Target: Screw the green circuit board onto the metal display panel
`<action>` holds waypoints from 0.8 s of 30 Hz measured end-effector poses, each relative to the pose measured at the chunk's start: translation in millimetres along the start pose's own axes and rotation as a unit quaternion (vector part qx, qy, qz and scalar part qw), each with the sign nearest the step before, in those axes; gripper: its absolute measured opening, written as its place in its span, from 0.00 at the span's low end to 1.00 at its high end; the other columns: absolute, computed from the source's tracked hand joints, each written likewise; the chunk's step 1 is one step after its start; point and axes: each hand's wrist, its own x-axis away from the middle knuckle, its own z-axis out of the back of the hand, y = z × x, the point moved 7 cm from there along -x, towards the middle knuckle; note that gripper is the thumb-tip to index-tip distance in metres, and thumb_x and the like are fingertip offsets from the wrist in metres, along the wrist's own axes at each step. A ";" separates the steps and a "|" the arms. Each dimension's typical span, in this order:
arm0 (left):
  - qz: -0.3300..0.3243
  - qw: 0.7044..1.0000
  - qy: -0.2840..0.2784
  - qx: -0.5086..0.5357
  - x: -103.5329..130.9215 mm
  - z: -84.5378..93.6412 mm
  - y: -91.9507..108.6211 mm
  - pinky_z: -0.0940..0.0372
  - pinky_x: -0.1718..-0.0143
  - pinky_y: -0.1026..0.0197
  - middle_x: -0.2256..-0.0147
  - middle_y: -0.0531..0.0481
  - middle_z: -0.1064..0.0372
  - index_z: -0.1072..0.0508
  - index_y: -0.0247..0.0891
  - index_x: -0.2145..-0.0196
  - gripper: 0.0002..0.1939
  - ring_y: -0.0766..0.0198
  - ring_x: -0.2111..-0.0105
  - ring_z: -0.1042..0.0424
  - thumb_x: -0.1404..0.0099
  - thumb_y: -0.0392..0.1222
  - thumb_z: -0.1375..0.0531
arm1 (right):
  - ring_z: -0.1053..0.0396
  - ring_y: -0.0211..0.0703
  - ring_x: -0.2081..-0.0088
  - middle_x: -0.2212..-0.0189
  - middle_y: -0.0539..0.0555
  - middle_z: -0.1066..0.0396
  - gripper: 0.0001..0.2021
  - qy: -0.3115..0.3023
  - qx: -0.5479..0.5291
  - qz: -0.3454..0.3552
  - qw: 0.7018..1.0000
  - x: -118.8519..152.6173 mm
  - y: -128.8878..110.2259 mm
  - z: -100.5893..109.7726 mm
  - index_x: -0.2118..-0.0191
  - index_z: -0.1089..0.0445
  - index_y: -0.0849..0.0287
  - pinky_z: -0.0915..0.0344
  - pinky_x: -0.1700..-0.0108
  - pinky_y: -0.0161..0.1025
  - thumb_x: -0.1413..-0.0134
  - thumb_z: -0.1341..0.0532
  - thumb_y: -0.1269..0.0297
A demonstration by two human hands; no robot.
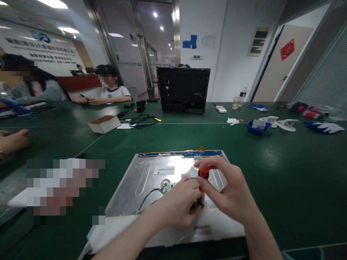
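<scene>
An LCD panel (127, 180) lies back side up on the green table, with a blue circuit strip (162, 154) along its far edge. My right hand (227, 187) grips the orange and black handle of a screwdriver (203, 174), thumb and fingers around its top. The screwdriver stands nearly upright over the panel. My left hand (181, 202) is closed low beside the shaft, its fingers curled; what they hold is hidden. Just left of that hand are a small green board (166, 187) and a dark cable (148, 196). The screwdriver's tip is hidden.
Beyond the panel stand a black monitor housing (184, 90), a white open box (104, 124) and coiled black cable (143, 121). A blue tray (258, 127) and gloves (325, 127) lie at right. Other people sit at left; one person's hand (13, 142) reaches over the table.
</scene>
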 end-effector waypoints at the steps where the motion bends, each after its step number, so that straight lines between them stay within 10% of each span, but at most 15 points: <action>1: -0.001 1.000 0.002 0.004 0.2 0.6 0.4 0.37 0.56 0.54 0.66 0.47 0.29 0.34 0.37 0.70 0.05 0.57 0.64 0.30 0.44 0.32 0.40 | 0.24 0.43 0.61 0.62 0.51 0.23 0.09 0.006 -0.004 -0.004 1.000 0.2 0.9 0.1 0.57 0.32 0.53 0.26 0.59 0.41 0.43 0.37 0.71; 24: -0.011 1.000 0.004 -0.001 -0.4 1.7 2.9 0.37 0.59 0.56 0.67 0.47 0.29 0.32 0.37 0.70 0.04 0.59 0.66 0.32 0.44 0.31 0.41 | 0.30 0.40 0.66 0.67 0.48 0.29 0.08 0.029 0.004 0.003 1.000 -1.3 1.1 3.1 0.61 0.34 0.55 0.30 0.63 0.39 0.43 0.35 0.71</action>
